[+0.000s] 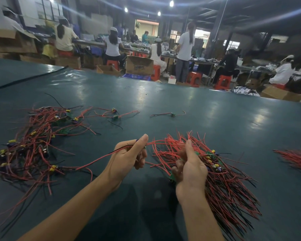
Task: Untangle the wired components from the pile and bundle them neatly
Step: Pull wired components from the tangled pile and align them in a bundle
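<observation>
pinching one wired component [101, 158] in the left hand [127, 157], thumb pressed against curled fingers near the thumb tip. its small board is almost wholly covered by the fingers. the right hand [191, 166] is clamped around the bundle [229, 185], fingers wrapped over the middle where the boards sit, with wire ends fanning to 12 o'clock and 5 o'clock over the table [181, 101]. key relation: the held component's long axis runs 8 o'clock to 3 o'clock. its tail trails toward 8 o'clock to the near edge of the tangled pile [33, 141], and a red lead arcs toward 3 o'clock into the bundle. the bundle lies just beside the left hand at 3 o'clock, and the pile lies well apart at 9 o'clock. judgement: the tail may snag at the pile edge, but whether it is free cannot be told. a second bundle [297, 159] is cut off at the 3 o'clock frame edge. two loose components [115, 116] lie near 11 o'clock, their details too small to read.
</observation>
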Tool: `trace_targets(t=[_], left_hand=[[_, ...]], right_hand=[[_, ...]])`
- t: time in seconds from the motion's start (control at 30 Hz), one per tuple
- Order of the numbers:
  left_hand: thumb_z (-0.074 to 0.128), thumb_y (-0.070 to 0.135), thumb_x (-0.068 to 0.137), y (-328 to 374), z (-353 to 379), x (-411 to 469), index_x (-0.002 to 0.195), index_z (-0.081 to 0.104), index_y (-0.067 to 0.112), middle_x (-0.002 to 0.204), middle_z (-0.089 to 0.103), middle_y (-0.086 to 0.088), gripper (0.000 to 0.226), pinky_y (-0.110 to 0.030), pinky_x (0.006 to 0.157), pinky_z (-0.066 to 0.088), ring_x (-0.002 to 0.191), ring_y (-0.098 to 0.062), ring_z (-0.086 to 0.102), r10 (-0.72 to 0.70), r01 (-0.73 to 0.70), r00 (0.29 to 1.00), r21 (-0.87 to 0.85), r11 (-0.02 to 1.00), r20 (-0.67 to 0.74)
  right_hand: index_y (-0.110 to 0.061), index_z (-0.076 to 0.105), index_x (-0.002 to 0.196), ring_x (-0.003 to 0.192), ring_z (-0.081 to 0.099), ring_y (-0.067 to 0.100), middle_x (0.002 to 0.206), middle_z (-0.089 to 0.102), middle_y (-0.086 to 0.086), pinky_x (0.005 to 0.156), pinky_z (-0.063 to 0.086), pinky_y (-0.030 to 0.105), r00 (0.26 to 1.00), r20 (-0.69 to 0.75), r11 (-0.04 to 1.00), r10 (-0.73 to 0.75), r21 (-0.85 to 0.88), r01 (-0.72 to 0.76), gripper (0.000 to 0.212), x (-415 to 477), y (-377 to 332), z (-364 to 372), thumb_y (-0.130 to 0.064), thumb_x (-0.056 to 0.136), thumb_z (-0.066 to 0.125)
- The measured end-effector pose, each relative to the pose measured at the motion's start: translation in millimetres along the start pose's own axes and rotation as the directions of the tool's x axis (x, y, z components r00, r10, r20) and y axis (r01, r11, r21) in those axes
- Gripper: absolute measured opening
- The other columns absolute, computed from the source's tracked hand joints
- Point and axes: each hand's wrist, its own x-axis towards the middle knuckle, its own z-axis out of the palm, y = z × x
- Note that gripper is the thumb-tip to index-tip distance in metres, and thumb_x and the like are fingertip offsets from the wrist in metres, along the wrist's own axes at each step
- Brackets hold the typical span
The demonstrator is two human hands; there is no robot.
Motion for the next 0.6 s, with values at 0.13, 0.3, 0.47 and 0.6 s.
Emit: trace_targets(t=[0.13,0.3,0.47,0.6], left_hand=[[0.057,0.047,0.081,0.6,3.1,-1.7,0.060,0.057,0.008,0.048,0.053,-0.004,0.045,-0.021,0.044,0.040,0.043,-0.014,0.050,0.059,-0.058,0.998,0.073,0.996,-0.010],[0.063,0.033,0.088,-2.3,4.9,-8.4,0.069,0.059,0.020,0.054,0.059,0.004,0.023,-0.019,0.049,0.043,0.047,-0.008,0.055,0.206,-0.248,0.960,0.238,0.939,0.188],[0.069,0.039,0.084,-12.1,-2.4,-11.8,0.085,0.066,0.028,0.057,0.059,0.007,0.011,-0.023,0.054,0.038,0.048,-0.007,0.042,0.237,-0.438,0.887,0.565,0.699,0.396],[0.060,0.046,0.083,-13.0,-8.7,-7.9,0.082,0.067,0.027,0.058,0.060,0.012,0.020,-0.030,0.060,0.048,0.053,-0.006,0.051,0.234,-0.358,0.933,0.665,0.655,0.272]], right_hand=[[-0.021,0.079,0.071,0.045,0.044,0.003,0.059,0.062,-0.009,0.041,0.035,0.019,0.972,0.230,0.962,0.036,-0.273,0.029,0.029,-13.4,10.6,10.1,-0.040,0.088,0.068],[-0.027,0.078,0.068,0.070,0.066,0.016,0.072,0.073,-0.002,0.058,0.050,0.032,0.948,0.316,0.931,0.018,-0.351,0.099,0.028,-20.4,13.4,13.3,-0.027,0.093,0.065],[-0.013,0.068,0.072,0.051,0.064,0.015,0.059,0.068,0.003,0.043,0.048,0.021,0.977,0.198,0.979,0.077,-0.198,-0.037,0.028,-10.5,2.0,7.0,-0.020,0.097,0.058],[-0.012,0.064,0.072,0.041,0.053,0.011,0.050,0.060,-0.001,0.041,0.044,0.022,0.980,0.195,0.933,-0.025,-0.349,0.093,0.030,-0.2,0.7,-4.9,-0.023,0.099,0.056]])
